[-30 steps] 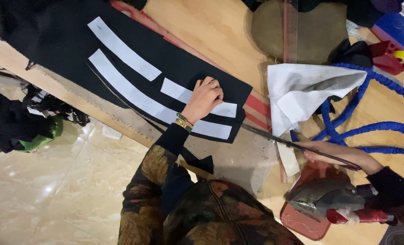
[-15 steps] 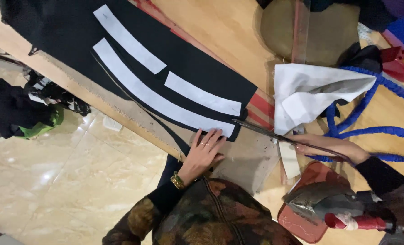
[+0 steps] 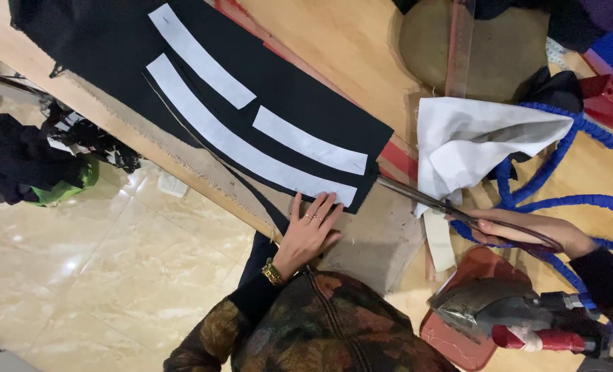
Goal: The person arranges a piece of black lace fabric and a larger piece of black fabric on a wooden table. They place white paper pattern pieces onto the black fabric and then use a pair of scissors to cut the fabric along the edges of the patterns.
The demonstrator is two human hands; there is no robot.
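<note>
Two hands work beside the black cloth panel (image 3: 265,89): left hand (image 3: 311,231) pressed flat with fingers spread at its near edge, right hand (image 3: 526,233) gripping long metal scissors (image 3: 444,204).

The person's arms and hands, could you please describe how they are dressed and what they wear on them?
The left hand is bare, with thin rings on two fingers and a gold bracelet at the wrist. Its dark sleeve runs into a garment patterned in brown, rust and olive. The right hand is bare too, above a plain black sleeve.
</note>
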